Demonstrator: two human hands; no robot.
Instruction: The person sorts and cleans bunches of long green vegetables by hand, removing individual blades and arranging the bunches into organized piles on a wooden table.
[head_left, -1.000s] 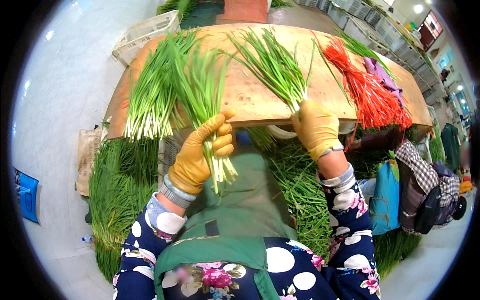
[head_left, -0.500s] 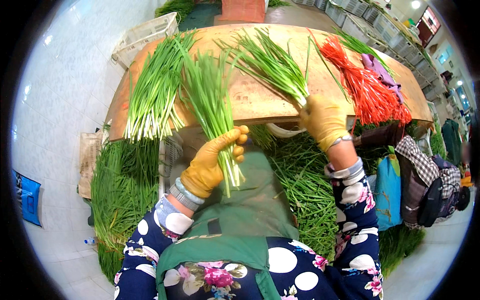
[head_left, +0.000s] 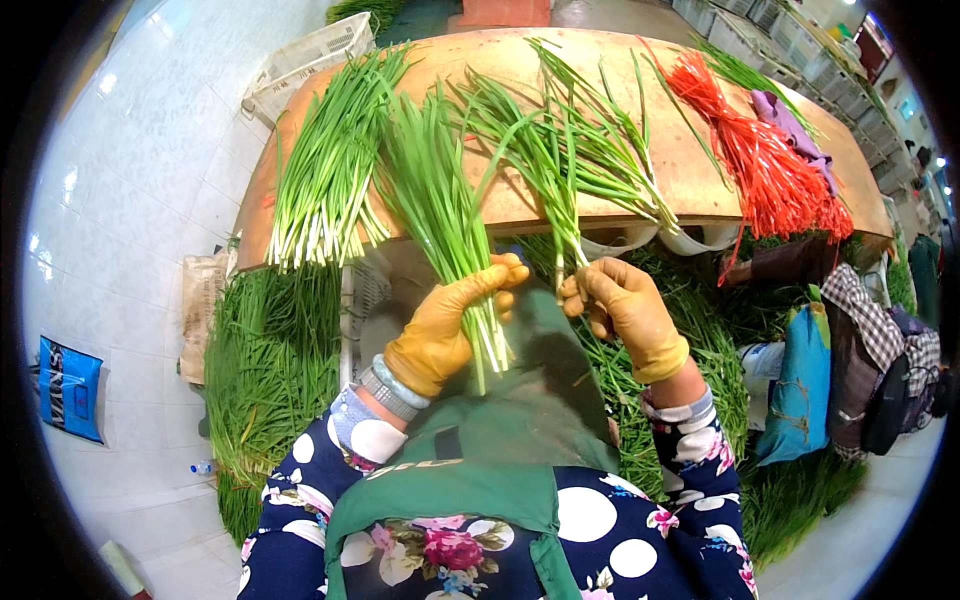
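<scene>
My left hand (head_left: 440, 335), in a yellow glove, is closed round a thick bunch of garlic chives (head_left: 435, 195), pale stem ends below the fist and green leaves up over the board. To its right my right hand (head_left: 640, 325), also yellow-gloved, pinches a few chive stalks (head_left: 558, 205) near their pale ends, and their leaves lie over the board's front edge. A small loose pile of chives (head_left: 625, 155) rests on the wooden board (head_left: 700, 195) just beyond. On the board's left lies a larger bundle of chives (head_left: 330, 170), white ends toward me.
Red plastic ties (head_left: 765, 170) and a purple cloth (head_left: 795, 135) lie on the board's right side. Heaps of loose chives (head_left: 275, 370) fill the space below on both sides. A white crate (head_left: 310, 65) stands behind at left. A blue bag (head_left: 800, 385) stands at right.
My right hand has left the loose pile and come down and inward, bringing a few stalks beside the bunch. My left hand keeps its grip. The view has shifted slightly.
</scene>
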